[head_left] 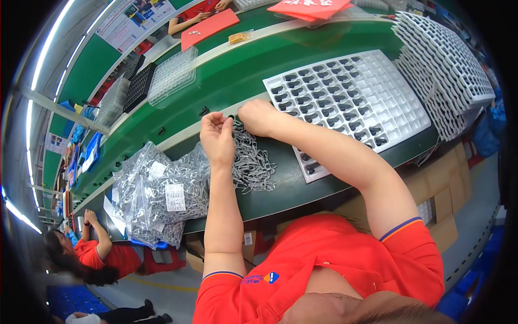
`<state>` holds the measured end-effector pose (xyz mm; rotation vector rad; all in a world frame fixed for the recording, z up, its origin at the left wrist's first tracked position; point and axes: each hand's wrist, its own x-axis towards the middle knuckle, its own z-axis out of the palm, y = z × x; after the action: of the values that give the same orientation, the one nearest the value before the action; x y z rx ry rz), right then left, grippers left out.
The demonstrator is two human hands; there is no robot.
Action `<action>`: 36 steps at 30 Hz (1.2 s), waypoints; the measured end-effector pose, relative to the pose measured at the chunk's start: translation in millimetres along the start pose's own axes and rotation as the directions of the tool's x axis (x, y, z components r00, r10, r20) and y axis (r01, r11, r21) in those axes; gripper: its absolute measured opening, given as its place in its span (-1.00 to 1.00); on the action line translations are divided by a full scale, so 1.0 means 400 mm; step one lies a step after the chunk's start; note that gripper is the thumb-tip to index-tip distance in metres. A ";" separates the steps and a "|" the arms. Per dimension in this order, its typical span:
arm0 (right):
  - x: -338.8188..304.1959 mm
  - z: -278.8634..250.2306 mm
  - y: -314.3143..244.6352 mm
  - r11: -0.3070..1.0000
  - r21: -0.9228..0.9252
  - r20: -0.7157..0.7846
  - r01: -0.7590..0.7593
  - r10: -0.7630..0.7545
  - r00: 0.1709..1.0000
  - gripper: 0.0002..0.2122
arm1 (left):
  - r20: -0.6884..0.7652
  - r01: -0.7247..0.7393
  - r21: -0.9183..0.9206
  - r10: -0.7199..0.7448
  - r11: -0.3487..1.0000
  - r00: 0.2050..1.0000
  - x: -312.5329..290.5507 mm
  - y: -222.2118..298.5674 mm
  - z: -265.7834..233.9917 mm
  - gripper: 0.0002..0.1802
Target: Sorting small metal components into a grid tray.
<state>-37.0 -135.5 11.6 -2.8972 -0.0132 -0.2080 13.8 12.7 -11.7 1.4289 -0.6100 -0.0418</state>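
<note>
Left hand (217, 135) was cupped, fingertips pinched together, but whatever it held was too small to see; right hand (258, 116) was curled knuckles-up, grip hidden. Both sat over a pile of thin silvery wire clips (252, 162) on the green bench (237, 86), beside a white moulded tray (377, 102) half-filled with small dark parts

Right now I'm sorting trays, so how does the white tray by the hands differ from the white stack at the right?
The tray lies single and flat, its left pockets holding dark parts; the stack is many trays piled up, with pockets that look empty. The tray lies beside the right hand; the stack sits apart. Both are white and gridded.
</note>
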 end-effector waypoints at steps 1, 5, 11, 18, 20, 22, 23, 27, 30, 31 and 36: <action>-0.009 0.002 0.002 1.000 -0.015 0.006 0.006 -0.006 1.000 -0.86 | 0.001 0.010 0.012 -0.010 1.000 1.000 0.000 -0.003 -0.003 -0.77; -0.094 0.008 0.037 0.976 0.216 -0.247 0.038 0.017 0.969 -0.88 | 0.013 0.170 -0.052 -0.170 0.984 0.985 -0.021 0.032 0.016 -0.82; -0.161 -0.014 0.069 0.637 0.768 -0.257 0.059 0.222 0.941 -0.90 | 0.164 0.236 -0.012 -0.231 0.972 0.959 -0.017 0.021 0.054 -0.86; -0.185 -0.023 0.104 0.601 0.797 -0.282 0.060 0.283 0.917 -0.94 | 0.268 0.313 -0.068 -0.285 0.947 0.920 0.000 0.019 0.137 -0.85; -0.198 -0.021 0.108 0.612 0.789 -0.272 0.057 0.264 0.925 -0.95 | 0.274 0.387 -0.128 -0.342 0.913 0.899 -0.025 0.008 0.136 -0.82; -0.191 -0.006 0.118 0.670 0.733 -0.364 0.118 0.239 0.900 -0.96 | 0.279 0.442 -0.141 -0.393 0.886 0.876 -0.033 -0.003 0.130 -0.80; -0.184 -0.002 0.120 0.738 0.649 -0.456 0.185 0.183 0.871 -0.96 | 0.289 0.437 -0.153 -0.382 0.886 0.878 -0.031 0.002 0.125 -0.78; -0.191 0.013 0.108 0.806 0.547 -0.500 0.224 0.101 0.860 -0.95 | 0.313 0.441 -0.172 -0.375 0.881 0.872 -0.036 0.011 0.116 -0.71; -0.188 0.018 0.107 0.820 0.532 -0.480 0.210 0.087 0.873 -0.95 | 0.335 0.447 -0.164 -0.376 0.879 0.864 -0.036 0.013 0.120 -0.67; -0.187 0.020 0.109 0.827 0.525 -0.478 0.204 0.088 0.874 -0.94 | 0.332 0.441 -0.160 -0.373 0.883 0.866 -0.035 0.014 0.120 -0.67; -0.184 0.015 0.111 0.814 0.537 -0.481 0.223 0.078 0.873 -0.94 | 0.321 0.410 -0.129 -0.353 0.903 0.879 -0.037 0.014 0.114 -0.67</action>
<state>-107.8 -176.7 -15.0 -2.1609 -0.0898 -0.7945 -19.5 -22.0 -11.1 1.3430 -0.5352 -0.6231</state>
